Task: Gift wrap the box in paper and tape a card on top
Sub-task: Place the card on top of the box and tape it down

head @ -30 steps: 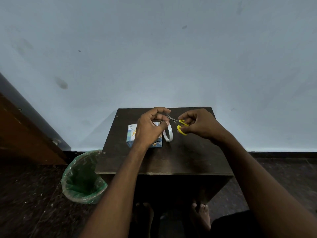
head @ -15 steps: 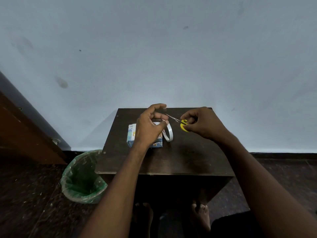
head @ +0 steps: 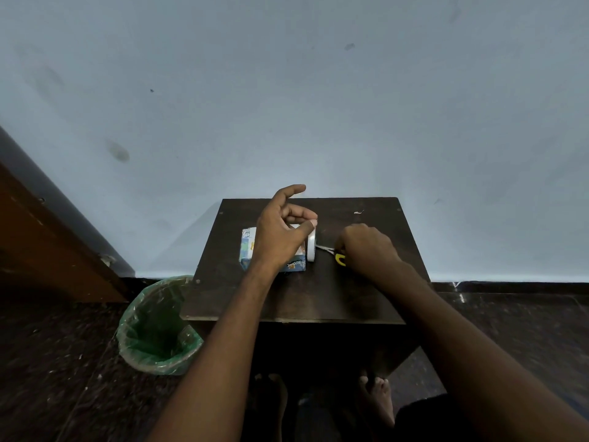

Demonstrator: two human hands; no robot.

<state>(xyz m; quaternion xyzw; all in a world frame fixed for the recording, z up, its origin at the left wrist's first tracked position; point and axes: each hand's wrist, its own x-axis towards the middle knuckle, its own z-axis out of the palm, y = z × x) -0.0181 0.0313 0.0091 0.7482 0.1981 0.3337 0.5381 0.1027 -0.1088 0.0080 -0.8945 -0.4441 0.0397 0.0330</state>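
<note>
Hovering above the wrapped box, left hand raised, thumb and one finger pinching a small bit of tape, forefinger stretched up and away; lowered to the table just right of the box, right hand curled round yellow-handled scissors, blades pointing at the tape roll; roll standing on edge, touching the box's right side; box lying left of the table's middle; green-lined bin on the floor, well left of the box.

A plain room: bare wall, dark table, lined bin.
</note>
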